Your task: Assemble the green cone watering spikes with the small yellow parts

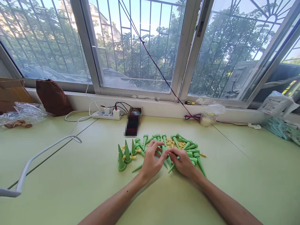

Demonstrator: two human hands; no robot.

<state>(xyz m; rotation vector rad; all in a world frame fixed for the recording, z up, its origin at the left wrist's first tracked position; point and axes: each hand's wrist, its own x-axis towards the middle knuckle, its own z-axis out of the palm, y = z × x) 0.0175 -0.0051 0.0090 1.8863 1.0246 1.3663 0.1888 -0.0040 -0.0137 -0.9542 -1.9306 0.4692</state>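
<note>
Both my hands meet over a heap of green plastic cone spikes [187,145] on the pale green table [70,181]. My left hand [152,159] curls its fingers around one green spike at the heap's middle. My right hand [182,161] pinches at the same spot, fingertips touching the left ones; what it grips is hidden. Small yellow pieces [174,143] lie scattered among the spikes. To the left stand three upright spikes [125,154], some with yellow parts beside them.
A white power strip [106,115] with plugs and a blurred dark device [132,125] sit near the windowsill. A brown pouch [52,97] and clear plastic wrap [23,112] lie far left, a bagged roll [207,118] and teal bags [283,129] to the right. A white cable [47,148] crosses the table's left side.
</note>
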